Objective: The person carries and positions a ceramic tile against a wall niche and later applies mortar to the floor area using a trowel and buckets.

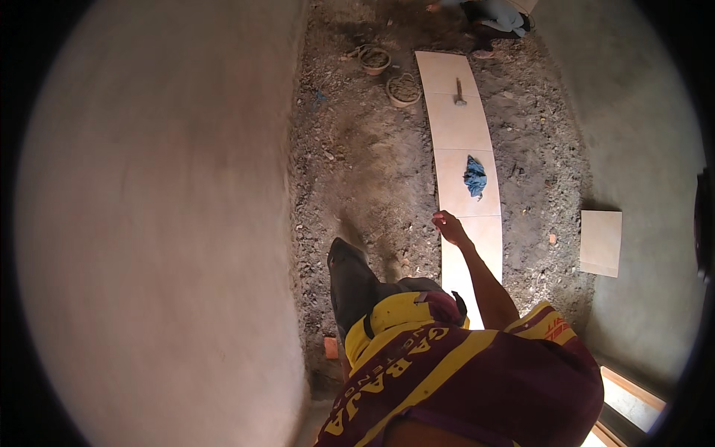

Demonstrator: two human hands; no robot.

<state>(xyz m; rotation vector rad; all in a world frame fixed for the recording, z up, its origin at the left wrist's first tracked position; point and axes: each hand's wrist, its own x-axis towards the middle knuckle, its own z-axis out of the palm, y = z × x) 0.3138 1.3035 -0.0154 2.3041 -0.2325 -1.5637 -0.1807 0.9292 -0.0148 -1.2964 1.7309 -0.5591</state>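
Observation:
My right hand hangs over the left edge of a row of pale floor tiles, fingers loosely bent, with nothing visible in them. On the tiles beyond it lie a crumpled blue cloth and, farther up, a mallet or similar handled tool. My left hand is out of sight; my torso fills the lower middle, with my dark trouser leg to the left of the tiles.
Rough rubble ground flanks the tiles between two plastered walls. Two buckets of mortar-like material stand at upper left. Another person crouches at the far end. A loose tile leans by the right wall; a brick lies lower left.

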